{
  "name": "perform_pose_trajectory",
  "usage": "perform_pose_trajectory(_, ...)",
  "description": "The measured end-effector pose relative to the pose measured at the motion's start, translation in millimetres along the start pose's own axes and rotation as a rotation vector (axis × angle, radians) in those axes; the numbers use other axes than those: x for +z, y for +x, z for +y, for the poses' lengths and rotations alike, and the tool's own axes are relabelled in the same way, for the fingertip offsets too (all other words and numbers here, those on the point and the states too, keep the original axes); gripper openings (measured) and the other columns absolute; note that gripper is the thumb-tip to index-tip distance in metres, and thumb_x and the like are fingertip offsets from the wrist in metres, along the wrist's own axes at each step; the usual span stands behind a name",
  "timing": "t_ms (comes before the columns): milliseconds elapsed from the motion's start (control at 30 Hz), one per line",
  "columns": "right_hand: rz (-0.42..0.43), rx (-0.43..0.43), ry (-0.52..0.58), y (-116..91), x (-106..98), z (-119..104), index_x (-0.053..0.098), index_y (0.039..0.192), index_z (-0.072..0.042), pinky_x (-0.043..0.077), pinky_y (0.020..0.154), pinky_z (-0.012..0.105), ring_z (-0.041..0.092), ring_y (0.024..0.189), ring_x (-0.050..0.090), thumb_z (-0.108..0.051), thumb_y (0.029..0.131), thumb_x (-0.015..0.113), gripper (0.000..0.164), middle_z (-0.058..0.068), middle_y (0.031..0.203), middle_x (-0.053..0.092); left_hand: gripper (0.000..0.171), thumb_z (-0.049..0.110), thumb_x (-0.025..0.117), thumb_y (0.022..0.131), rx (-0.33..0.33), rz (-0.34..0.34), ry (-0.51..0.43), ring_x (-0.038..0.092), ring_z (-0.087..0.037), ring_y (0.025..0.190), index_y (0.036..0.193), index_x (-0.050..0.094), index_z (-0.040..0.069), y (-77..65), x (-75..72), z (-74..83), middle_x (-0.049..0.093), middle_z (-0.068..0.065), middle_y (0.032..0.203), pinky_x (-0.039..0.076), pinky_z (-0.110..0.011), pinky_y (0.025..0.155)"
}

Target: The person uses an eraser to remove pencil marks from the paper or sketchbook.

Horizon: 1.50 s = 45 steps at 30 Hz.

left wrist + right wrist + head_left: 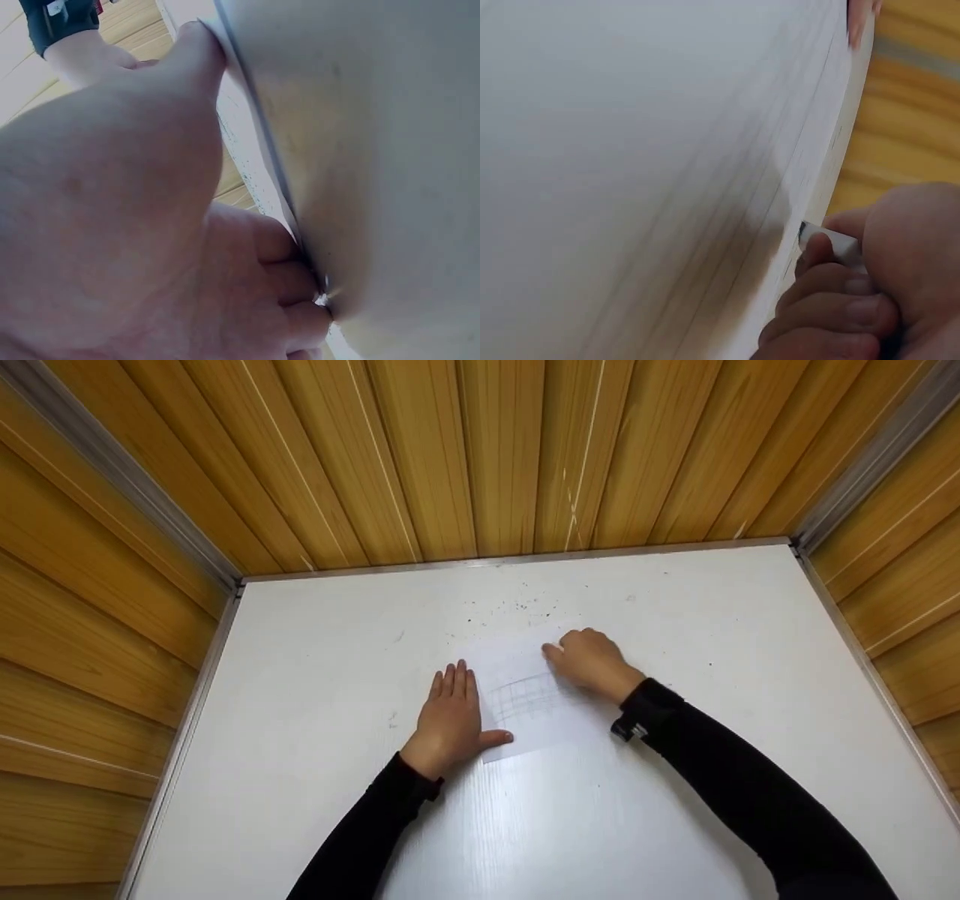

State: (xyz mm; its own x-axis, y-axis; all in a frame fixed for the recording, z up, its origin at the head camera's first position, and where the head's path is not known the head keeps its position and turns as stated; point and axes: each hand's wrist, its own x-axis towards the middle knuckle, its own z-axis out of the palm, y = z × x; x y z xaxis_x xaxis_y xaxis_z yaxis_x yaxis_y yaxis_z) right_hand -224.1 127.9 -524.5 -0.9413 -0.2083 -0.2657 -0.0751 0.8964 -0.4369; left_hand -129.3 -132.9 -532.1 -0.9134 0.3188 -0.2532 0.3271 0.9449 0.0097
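Note:
A white sheet of paper (525, 739) with faint pencil grid lines (525, 699) lies on the white table. My left hand (448, 724) rests flat along its left edge, fingers straight and together, with the thumb spread onto the sheet. At the paper's right side, my right hand (592, 661) has its fingers curled. The right wrist view shows those fingers pinching a small white eraser (834, 244) with a dark, smudged end, low over the paper. From the head view, the eraser is hidden by the hand. In the left wrist view the left hand (165, 195) touches the surface.
Dark crumbs (523, 606) are scattered on the table (337, 660) beyond the paper. Wood-patterned panels (495, 457) stand behind the table and on both sides, with a metal edge strip (517, 559) along the back.

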Motion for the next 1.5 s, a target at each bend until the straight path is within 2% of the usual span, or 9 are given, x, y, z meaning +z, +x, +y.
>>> perform_pose_trajectory(100,-0.035,-0.034,-0.008,-1,13,-25,0.078,0.102,0.001,0.059,0.091,0.053,0.036,0.095,0.07,-0.049,0.115,0.05,0.059,0.023,0.107,0.077,0.134,0.09,0.06,0.091,0.002,-0.004,-0.023,0.02,-0.042,0.172,0.17,0.025,-0.012,0.2,-1.3,0.8,0.022,-0.031,0.181,0.019,-0.054,0.142)
perform_pose_trajectory(367,-0.049,-0.113,-0.049,6,36,-66,0.079,0.115,0.004,0.061,0.1,0.058,0.045,0.114,0.075,-0.047,0.115,0.049,0.06,0.026,0.119,0.079,0.129,0.086,0.06,0.094,0.033,-0.013,-0.017,0.014,-0.041,0.174,0.173,0.019,-0.009,-0.9,-4.5,0.9,0.012,-0.029,0.183,0.014,-0.054,0.143)
perform_pose_trajectory(533,-0.047,-0.122,-0.057,9,40,-74,0.079,0.114,0.004,0.06,0.101,0.058,0.043,0.115,0.074,-0.047,0.115,0.049,0.059,0.025,0.119,0.079,0.128,0.084,0.061,0.095,0.029,-0.022,-0.049,0.016,-0.042,0.173,0.171,0.023,-0.011,-3.5,-5.8,-1.6,0.016,-0.03,0.182,0.015,-0.054,0.143)
perform_pose_trajectory(833,-0.059,-0.086,-0.059,10,42,-72,0.078,0.125,0.004,0.058,0.106,0.057,0.044,0.123,0.071,-0.048,0.115,0.049,0.06,0.026,0.127,0.077,0.12,0.079,0.062,0.099,0.112,-0.021,-0.062,0.022,-0.043,0.172,0.171,0.025,-0.011,-1.0,-4.1,-3.1,0.022,-0.031,0.181,0.021,-0.055,0.141)
perform_pose_trajectory(967,-0.048,-0.075,-0.051,10,34,-53,0.077,0.126,0.005,0.058,0.108,0.058,0.045,0.124,0.071,-0.047,0.114,0.049,0.061,0.028,0.128,0.076,0.122,0.081,0.061,0.098,0.103,-0.018,-0.025,0.025,-0.042,0.171,0.17,0.027,-0.012,0.5,-2.9,-2.3,0.025,-0.031,0.18,0.024,-0.053,0.141)
perform_pose_trajectory(1200,0.015,0.066,-0.037,0,-13,40,0.07,0.136,0.011,0.051,0.116,0.066,0.056,0.132,0.064,-0.045,0.116,0.043,0.065,0.036,0.14,0.069,0.124,0.083,0.061,0.097,0.091,-0.023,-0.009,0.025,-0.04,0.172,0.169,0.028,-0.012,2.4,-3.7,0.6,0.025,-0.03,0.181,0.023,-0.053,0.141)
perform_pose_trajectory(1267,0.019,0.095,-0.041,-3,-23,59,0.069,0.138,0.012,0.05,0.116,0.067,0.057,0.134,0.062,-0.044,0.116,0.041,0.066,0.037,0.142,0.067,0.124,0.083,0.061,0.096,0.084,-0.027,-0.005,0.025,-0.04,0.172,0.17,0.027,-0.011,1.9,-5.0,0.8,0.024,-0.029,0.181,0.023,-0.052,0.141)
perform_pose_trajectory(1367,0.005,0.095,-0.027,-5,-29,69,0.068,0.138,0.013,0.05,0.114,0.067,0.057,0.133,0.062,-0.045,0.116,0.041,0.068,0.038,0.141,0.067,0.125,0.083,0.062,0.096,0.08,-0.025,0.0,0.024,-0.04,0.172,0.17,0.027,-0.011,1.5,-5.6,0.5,0.024,-0.029,0.181,0.023,-0.052,0.141)
perform_pose_trajectory(1500,0.003,0.096,-0.006,-8,-29,64,0.068,0.138,0.012,0.051,0.115,0.065,0.054,0.134,0.063,-0.045,0.115,0.042,0.067,0.037,0.141,0.068,0.124,0.083,0.06,0.097,0.099,-0.017,-0.01,0.025,-0.041,0.171,0.17,0.027,-0.012,1.3,-4.6,1.6,0.025,-0.03,0.181,0.024,-0.053,0.141)
